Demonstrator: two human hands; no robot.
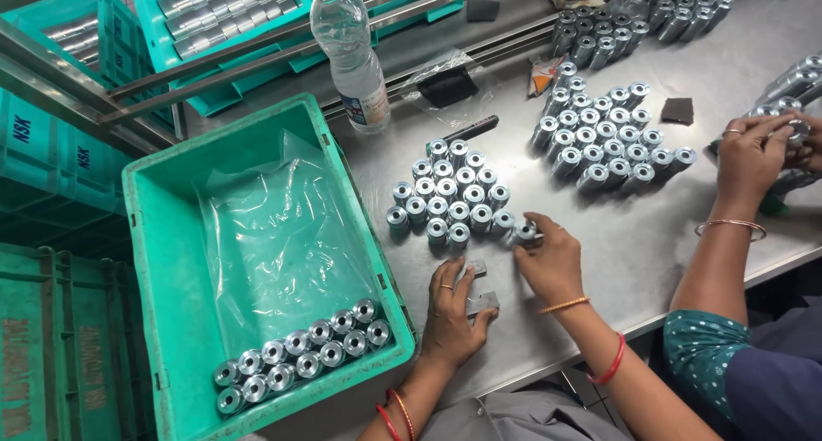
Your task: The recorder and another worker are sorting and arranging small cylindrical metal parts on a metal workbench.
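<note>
From the head camera, your right hand (550,257) pinches a small metal cylinder (524,230) at the right end of the cluster of metal cylinders (447,193) on the steel table (634,235). That piece lies tipped, its long axis pointing left toward the cluster, while the others stand upright with open ends up. Your left hand (451,312), just below the cluster, presses a small grey block (482,303) flat under its fingers; a second grey block (475,268) lies just above it.

Left of the cluster sits a green crate (171,261) lined with clear plastic, a double row of cylinders (300,355) along its near wall. Behind the cluster stands a clear water bottle (349,51) with a blue cap.

Right of the cluster there is bare table, then a second group of cylinders (604,137), where another person's hand (753,154) works. The table's near edge runs just below your wrists.
</note>
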